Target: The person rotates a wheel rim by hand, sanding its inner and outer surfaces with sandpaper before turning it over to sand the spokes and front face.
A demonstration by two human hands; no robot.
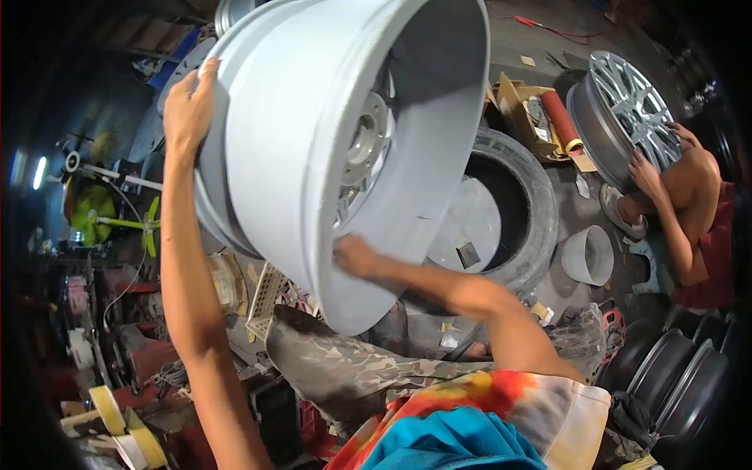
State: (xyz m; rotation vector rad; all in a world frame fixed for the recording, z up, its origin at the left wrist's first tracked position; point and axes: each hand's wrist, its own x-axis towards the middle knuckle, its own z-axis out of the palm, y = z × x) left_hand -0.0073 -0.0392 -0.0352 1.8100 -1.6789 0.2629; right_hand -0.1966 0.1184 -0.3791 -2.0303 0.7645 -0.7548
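Grey, matte, drum-shaped wheel rim [305,149]

Right hand [356,256] blurred, rim [282,141] cut off

Can't tell if hand holds anything. Rim runs off far edge, hides part of tyre [540,211]. Left arm [188,282], blue cloth [454,442] clipped near side. Co-worker's shirt [714,254] fades into dark, right.

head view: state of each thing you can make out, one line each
Big gray wheel: tilted, hollow side showing
Left hand: gripping the wheel's outer edge
Right hand: inside the wheel, blurred
Tire: lying on its side
Cardboard box: open
Spoked wheel: tilted, co-worker's hands on it
Bucket: uncovered
Lamp: lit
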